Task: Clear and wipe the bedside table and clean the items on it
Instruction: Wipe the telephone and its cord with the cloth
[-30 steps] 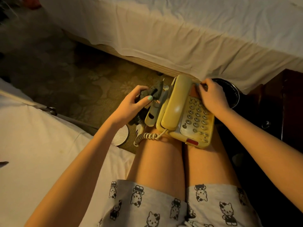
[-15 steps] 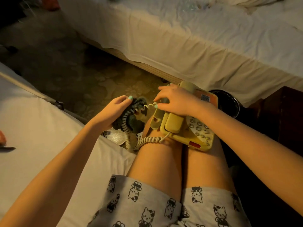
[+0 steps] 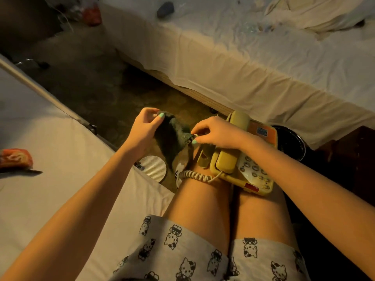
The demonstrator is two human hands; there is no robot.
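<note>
A yellowed telephone [image 3: 257, 175] lies across the person's bare knees, at about 4 o'clock from the middle of the view. Its handset [image 3: 226, 162] sits in the cradle, and the keypad faces up at 4 o'clock from the handset. The coiled cord [image 3: 195, 175] leaves the handset's near end and runs toward 9 o'clock over the left knee.

The left hand [image 3: 145, 130] is raised at 9 o'clock from the telephone. Its fingers [image 3: 150, 110] are curled, thumb against forefinger, pinching the top end of a dark cloth [image 3: 172, 134]. The cloth hangs between the two hands, with a loose tail drooping toward 6 o'clock.

The right hand [image 3: 219, 132] reaches over the middle of the handset. Its fingers [image 3: 199, 128] are pressed together on the cloth's other end, just off the telephone's left edge. A pale bit shows at the fingertips; whether it is cord cannot be told.

On the carpet [image 3: 91, 88], at 6 o'clock from the left hand, lies a round ribbed white disc [image 3: 152, 167]. A bed [image 3: 243, 57] draped in a white sheet fills 12 to 3 o'clock. A dark bowl [image 3: 292, 138] stands at 3 o'clock from the telephone, beside the dark wooden surface [image 3: 345, 151] of the bedside table. A red packet [image 3: 15, 160] lies on the near mattress [image 3: 50, 128] at 9 o'clock. The cat-print shorts [image 3: 192, 250] are at 6 o'clock.
</note>
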